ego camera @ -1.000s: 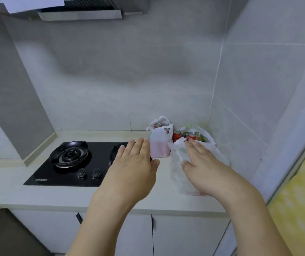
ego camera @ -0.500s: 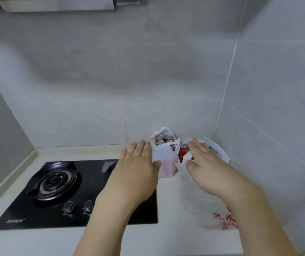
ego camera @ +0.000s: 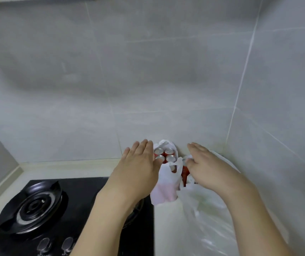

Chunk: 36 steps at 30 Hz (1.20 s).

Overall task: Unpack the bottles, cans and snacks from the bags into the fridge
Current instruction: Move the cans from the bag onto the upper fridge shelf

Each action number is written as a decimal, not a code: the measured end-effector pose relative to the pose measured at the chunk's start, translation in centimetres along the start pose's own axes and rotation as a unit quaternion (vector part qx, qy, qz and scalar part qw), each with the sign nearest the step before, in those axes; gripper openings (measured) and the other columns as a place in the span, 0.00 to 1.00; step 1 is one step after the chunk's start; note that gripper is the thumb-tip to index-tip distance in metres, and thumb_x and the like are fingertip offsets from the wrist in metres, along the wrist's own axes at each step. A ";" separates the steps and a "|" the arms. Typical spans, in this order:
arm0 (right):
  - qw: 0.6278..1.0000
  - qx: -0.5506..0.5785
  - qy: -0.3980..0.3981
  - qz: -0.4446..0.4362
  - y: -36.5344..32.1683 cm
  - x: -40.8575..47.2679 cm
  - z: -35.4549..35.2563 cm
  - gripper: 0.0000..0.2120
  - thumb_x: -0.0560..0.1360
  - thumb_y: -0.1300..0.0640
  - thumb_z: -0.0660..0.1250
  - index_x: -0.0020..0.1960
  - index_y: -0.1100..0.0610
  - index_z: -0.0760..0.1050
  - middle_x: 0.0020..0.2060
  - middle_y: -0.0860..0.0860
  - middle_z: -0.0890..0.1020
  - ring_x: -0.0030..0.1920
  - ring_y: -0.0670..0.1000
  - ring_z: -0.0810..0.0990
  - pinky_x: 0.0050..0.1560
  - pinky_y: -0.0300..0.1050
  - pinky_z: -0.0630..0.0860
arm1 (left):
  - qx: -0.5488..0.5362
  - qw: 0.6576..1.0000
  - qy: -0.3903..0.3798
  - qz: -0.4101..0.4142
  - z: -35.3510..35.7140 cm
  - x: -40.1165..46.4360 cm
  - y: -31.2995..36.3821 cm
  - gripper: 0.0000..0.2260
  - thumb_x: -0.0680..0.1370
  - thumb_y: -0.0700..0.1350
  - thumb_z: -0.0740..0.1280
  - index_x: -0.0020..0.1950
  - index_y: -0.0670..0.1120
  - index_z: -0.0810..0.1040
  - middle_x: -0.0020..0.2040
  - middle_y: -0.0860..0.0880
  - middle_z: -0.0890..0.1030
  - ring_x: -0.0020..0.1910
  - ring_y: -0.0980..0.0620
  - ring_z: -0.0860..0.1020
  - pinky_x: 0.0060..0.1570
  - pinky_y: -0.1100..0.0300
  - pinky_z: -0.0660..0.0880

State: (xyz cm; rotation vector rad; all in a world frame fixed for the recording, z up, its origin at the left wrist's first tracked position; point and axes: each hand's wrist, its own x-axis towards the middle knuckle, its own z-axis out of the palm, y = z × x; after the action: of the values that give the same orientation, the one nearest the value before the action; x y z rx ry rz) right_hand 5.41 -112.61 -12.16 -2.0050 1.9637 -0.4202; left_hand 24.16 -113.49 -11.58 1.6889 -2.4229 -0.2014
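Note:
Two white plastic bags stand on the counter in the wall corner. The small bag (ego camera: 166,189) holds several red cans (ego camera: 166,155) with silver tops showing. The larger bag (ego camera: 203,209) lies to its right, with a red can (ego camera: 185,172) visible at its mouth. My left hand (ego camera: 138,167) hovers with straight fingers at the small bag's left side, its thumb near the bag's handle. My right hand (ego camera: 207,167) reaches over the larger bag's opening with relaxed fingers; I cannot tell whether they touch the plastic. The fridge is out of view.
A black gas hob (ego camera: 55,209) with a burner (ego camera: 31,207) and two knobs (ego camera: 55,244) fills the counter left of the bags. Grey tiled walls (ego camera: 148,80) close in behind and on the right. A pale counter strip (ego camera: 64,169) runs behind the hob.
The view has moved closer to the corner. Both hands have advanced toward the bags, the left now beside the small bag and the right over the larger bag's mouth.

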 end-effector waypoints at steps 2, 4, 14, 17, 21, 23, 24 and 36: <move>1.000 0.010 -0.014 -0.003 0.5 1.9 0.7 0.24 0.82 0.57 0.50 0.78 0.57 0.54 0.78 0.50 0.55 0.77 0.46 0.51 0.70 0.35 0.49 | -0.017 1.000 -0.002 0.004 0.9 1.5 -0.5 0.26 0.85 0.53 0.47 0.80 0.46 0.47 0.81 0.50 0.48 0.79 0.53 0.44 0.75 0.57 0.41; 0.999 0.020 -0.024 -0.008 0.9 3.7 1.4 0.23 0.82 0.58 0.50 0.76 0.58 0.56 0.77 0.50 0.58 0.76 0.47 0.53 0.69 0.36 0.52 | -0.027 1.000 0.001 0.007 1.6 3.2 -1.1 0.25 0.85 0.52 0.48 0.80 0.45 0.49 0.81 0.50 0.50 0.79 0.54 0.47 0.75 0.58 0.42; 0.998 0.025 -0.052 0.000 3.1 12.9 4.5 0.21 0.82 0.57 0.50 0.75 0.59 0.59 0.76 0.51 0.59 0.76 0.50 0.56 0.72 0.42 0.55 | -0.062 0.998 -0.011 0.005 5.3 11.6 -4.1 0.22 0.85 0.49 0.50 0.77 0.43 0.58 0.77 0.48 0.61 0.76 0.50 0.57 0.72 0.58 0.53; 0.997 0.038 -0.060 -0.001 4.1 15.3 6.4 0.18 0.81 0.57 0.51 0.70 0.57 0.65 0.72 0.51 0.66 0.73 0.52 0.62 0.69 0.45 0.62 | -0.132 0.991 -0.021 0.001 7.1 13.5 -5.0 0.16 0.84 0.48 0.53 0.70 0.46 0.68 0.67 0.50 0.73 0.65 0.48 0.71 0.62 0.53 0.68; 0.996 0.031 -0.078 0.012 5.7 16.8 9.4 0.14 0.80 0.56 0.52 0.61 0.54 0.71 0.59 0.54 0.77 0.60 0.57 0.74 0.57 0.51 0.73 | -0.170 0.985 -0.026 0.000 10.5 16.0 -5.5 0.10 0.83 0.45 0.56 0.56 0.48 0.77 0.48 0.48 0.82 0.47 0.46 0.77 0.48 0.49 0.74; 0.996 0.022 -0.088 0.019 6.6 17.0 10.8 0.11 0.79 0.56 0.53 0.55 0.55 0.72 0.51 0.54 0.79 0.53 0.58 0.77 0.49 0.50 0.73 | -0.170 0.984 -0.045 -0.011 12.7 16.6 -5.9 0.09 0.82 0.44 0.57 0.49 0.48 0.76 0.41 0.48 0.80 0.42 0.45 0.76 0.44 0.48 0.75; 0.995 0.014 -0.094 0.024 7.0 17.1 11.4 0.10 0.79 0.56 0.53 0.52 0.56 0.72 0.48 0.54 0.79 0.50 0.57 0.77 0.45 0.48 0.72 | -0.168 0.984 -0.056 -0.018 13.8 16.8 -6.2 0.08 0.81 0.42 0.57 0.50 0.47 0.76 0.42 0.47 0.81 0.42 0.44 0.76 0.44 0.48 0.75; 0.966 -0.068 -0.222 0.114 8.7 18.0 17.7 0.11 0.77 0.52 0.58 0.49 0.57 0.75 0.47 0.55 0.80 0.46 0.57 0.78 0.41 0.43 0.68 | -0.069 0.973 -0.190 -0.107 21.0 17.0 -9.0 0.09 0.79 0.48 0.59 0.49 0.44 0.75 0.49 0.43 0.81 0.49 0.41 0.78 0.42 0.56 0.71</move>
State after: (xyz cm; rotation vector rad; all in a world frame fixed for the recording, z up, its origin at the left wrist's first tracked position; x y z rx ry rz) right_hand 5.19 -130.53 -31.93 -1.7255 1.9353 0.2087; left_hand 21.95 -132.40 -32.72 1.9966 -2.3948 -0.7705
